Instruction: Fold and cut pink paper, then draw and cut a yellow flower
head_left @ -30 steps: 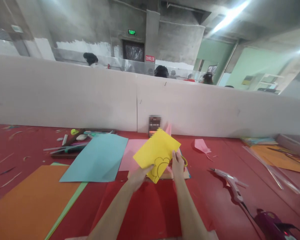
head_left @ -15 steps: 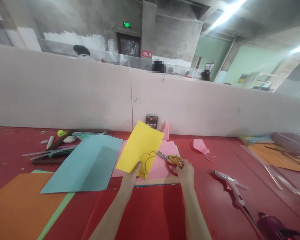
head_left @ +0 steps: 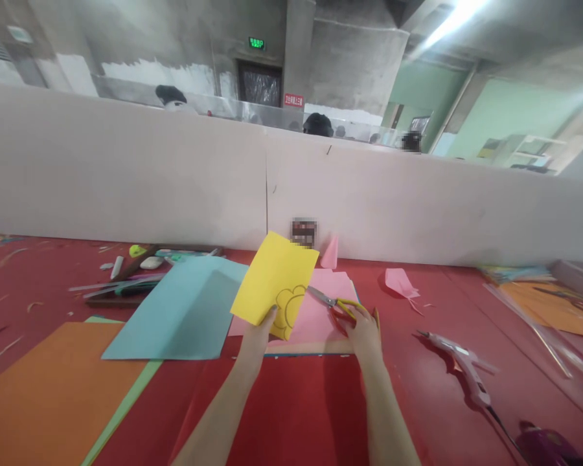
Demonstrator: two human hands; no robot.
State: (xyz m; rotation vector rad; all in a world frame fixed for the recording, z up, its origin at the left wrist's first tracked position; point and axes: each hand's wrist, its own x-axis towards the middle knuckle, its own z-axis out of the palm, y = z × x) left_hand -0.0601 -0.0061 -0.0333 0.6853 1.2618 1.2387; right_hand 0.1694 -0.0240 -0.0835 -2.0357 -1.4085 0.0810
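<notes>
A sheet of yellow paper (head_left: 267, 278), with a scalloped flower shape drawn in dark line at its lower right corner, is held up by my left hand (head_left: 260, 330), thumb on the near face. In my right hand (head_left: 366, 336) are scissors (head_left: 342, 305) with yellow and red handles, fingers wrapped at the loops. The blades point left, their tips at the paper's right edge near the drawn outline; whether they touch it I cannot tell. Beneath both hands lie pink sheets (head_left: 337, 330) on a stack.
Blue paper (head_left: 184, 317) and orange paper (head_left: 53, 382) lie left, before a dark tray (head_left: 100, 302) of tools. Right are a glue gun (head_left: 459, 359), a pink scrap (head_left: 401, 283) and clear strips (head_left: 529, 330). A white partition (head_left: 150, 175) stands behind; heads show beyond it.
My right hand has shifted its hold on the scissors, its fingers now further over the handles. The yellow paper stays in my left hand. The whole view has swung slightly left.
</notes>
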